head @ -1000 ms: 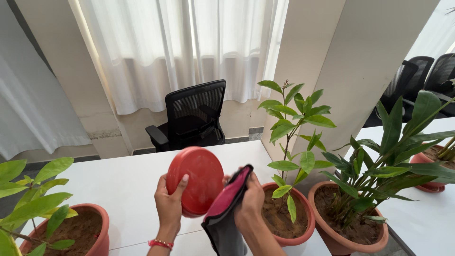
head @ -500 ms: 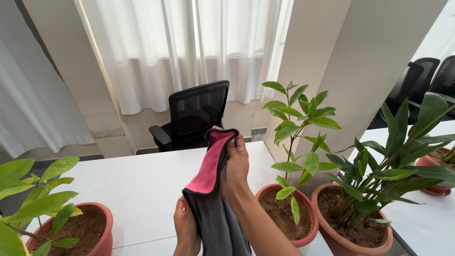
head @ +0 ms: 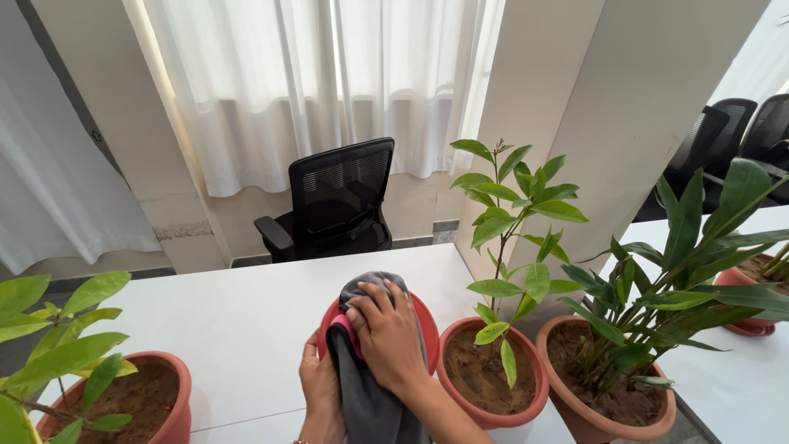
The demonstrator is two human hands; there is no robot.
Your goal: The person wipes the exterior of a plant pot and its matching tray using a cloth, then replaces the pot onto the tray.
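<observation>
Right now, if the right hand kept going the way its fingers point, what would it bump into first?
The right hand points away, pressing the grey cloth on the red saucer. Past those it would probably meet bare white table, then the black chair; depth is unclear.

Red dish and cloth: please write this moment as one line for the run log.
left hand holds red dish | right hand presses grey cloth on it | potted plant beside

An office: a black mesh swivel chair (head: 335, 205) stands past the far edge of a long white table (head: 238, 329), more such chairs (head: 731, 136) sit at the right, and white curtains (head: 320, 82) cover the windows
</observation>
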